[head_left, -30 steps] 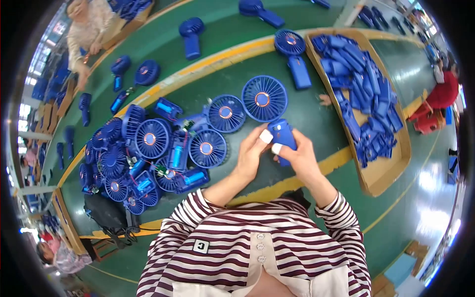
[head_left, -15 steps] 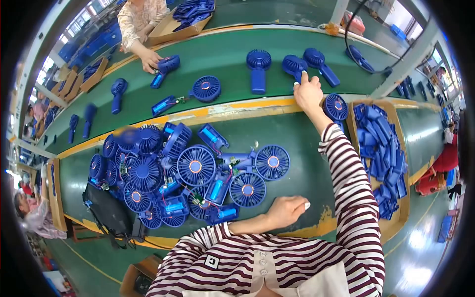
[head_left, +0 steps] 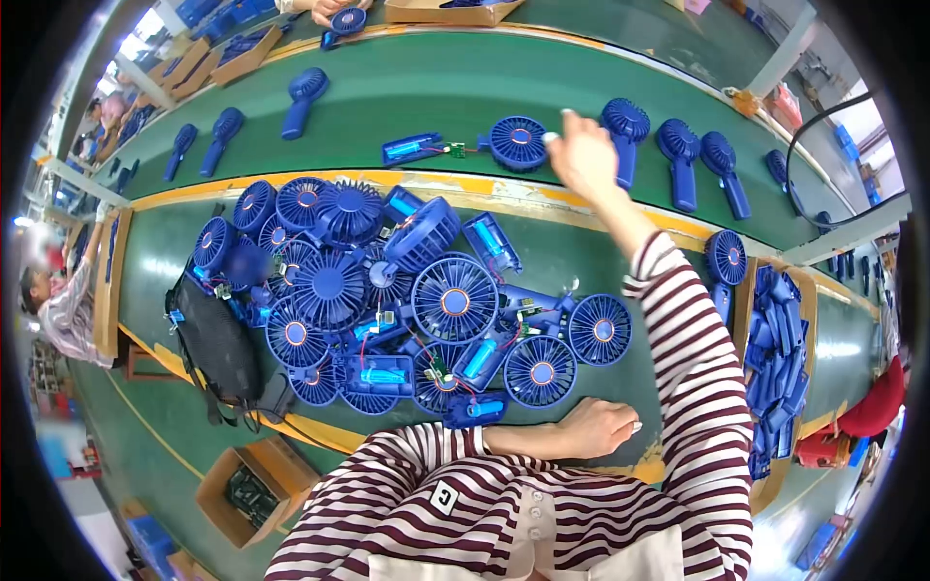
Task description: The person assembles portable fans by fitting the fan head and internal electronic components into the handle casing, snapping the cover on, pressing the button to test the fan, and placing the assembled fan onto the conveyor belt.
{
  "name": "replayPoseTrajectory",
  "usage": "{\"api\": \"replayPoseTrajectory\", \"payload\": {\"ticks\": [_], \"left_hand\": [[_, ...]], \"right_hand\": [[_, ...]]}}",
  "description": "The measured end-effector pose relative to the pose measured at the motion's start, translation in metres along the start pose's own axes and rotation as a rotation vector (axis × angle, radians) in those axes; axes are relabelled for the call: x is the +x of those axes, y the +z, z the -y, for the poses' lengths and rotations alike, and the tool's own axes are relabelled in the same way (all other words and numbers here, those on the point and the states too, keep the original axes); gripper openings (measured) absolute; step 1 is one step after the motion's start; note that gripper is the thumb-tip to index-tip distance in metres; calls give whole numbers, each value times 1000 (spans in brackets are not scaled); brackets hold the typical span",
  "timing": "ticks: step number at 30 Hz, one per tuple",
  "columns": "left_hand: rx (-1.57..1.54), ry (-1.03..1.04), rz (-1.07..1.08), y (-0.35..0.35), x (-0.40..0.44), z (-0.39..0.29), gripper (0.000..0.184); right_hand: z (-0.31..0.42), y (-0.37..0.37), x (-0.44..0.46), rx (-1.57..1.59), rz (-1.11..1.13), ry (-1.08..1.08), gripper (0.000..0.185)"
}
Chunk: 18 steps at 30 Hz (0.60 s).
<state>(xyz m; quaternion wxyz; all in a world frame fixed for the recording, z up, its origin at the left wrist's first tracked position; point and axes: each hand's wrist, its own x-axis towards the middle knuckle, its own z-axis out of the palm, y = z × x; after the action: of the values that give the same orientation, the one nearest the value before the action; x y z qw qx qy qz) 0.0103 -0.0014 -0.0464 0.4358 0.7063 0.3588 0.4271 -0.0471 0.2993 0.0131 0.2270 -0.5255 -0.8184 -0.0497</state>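
Loosely Wired Fan Head: Handling and Grip Points

The left hand (head_left: pixel 599 429) rests at the near edge of the table (head_left: pixel 591 261), fingers curled closed; no part is visible in them. A pile of fan parts (head_left: pixel 329 288) lies to its left.

Farther off, the right hand (head_left: pixel 584 160) is over the far green strip (head_left: pixel 407 97), thumb and index finger parted, nothing visible between them. The fan head (head_left: pixel 517 143) lies on that strip, just left of the thumb; contact cannot be told. Thin wires (head_left: pixel 473 149) link it to a circuit board (head_left: pixel 455 150) and an open handle section (head_left: pixel 412 148) on its left.

The fan head is probably light, stiff and smooth enough to slip; its grille ribs may flex. Grip the outer rim, thumb opposite fingers. Support the handle section at its sides; do not lift by the wires, likely the most fragile point.

At the far left, a co-worker's hand (head_left: pixel 327 10) is beside another fan (head_left: pixel 349 19).
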Motion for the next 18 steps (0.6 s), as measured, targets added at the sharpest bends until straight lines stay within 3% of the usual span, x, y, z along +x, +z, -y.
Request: {"api": "replayPoseTrajectory", "payload": {"ticks": [3,5,7,9,11,13,14,18], "left_hand": [[-24,-29,75,-13,2,-7,15],[49,-104,168,-27,6,-18,15],[127,-215,353,-37,11,-28,17],[115,-263,387,-42,14,-34,18],[77,-255,355,-45,13,-39,18],[-62,-53,29,2,0,7,17],[-195,38,-80,-5,6,-4,15],[-84,53,-173,-9,22,10,10]], "right_hand": [[49,9,17,55,350,324,71],[54,-1,27,113,510,387,79],[60,-15,24,127,529,452,81],[56,-19,20,183,551,490,80],[44,-5,3,285,351,390,84],[38,-4,-11,434,209,327,87],[39,-9,-20,533,137,303,86],[49,-54,-59,803,-32,201,85]]}}
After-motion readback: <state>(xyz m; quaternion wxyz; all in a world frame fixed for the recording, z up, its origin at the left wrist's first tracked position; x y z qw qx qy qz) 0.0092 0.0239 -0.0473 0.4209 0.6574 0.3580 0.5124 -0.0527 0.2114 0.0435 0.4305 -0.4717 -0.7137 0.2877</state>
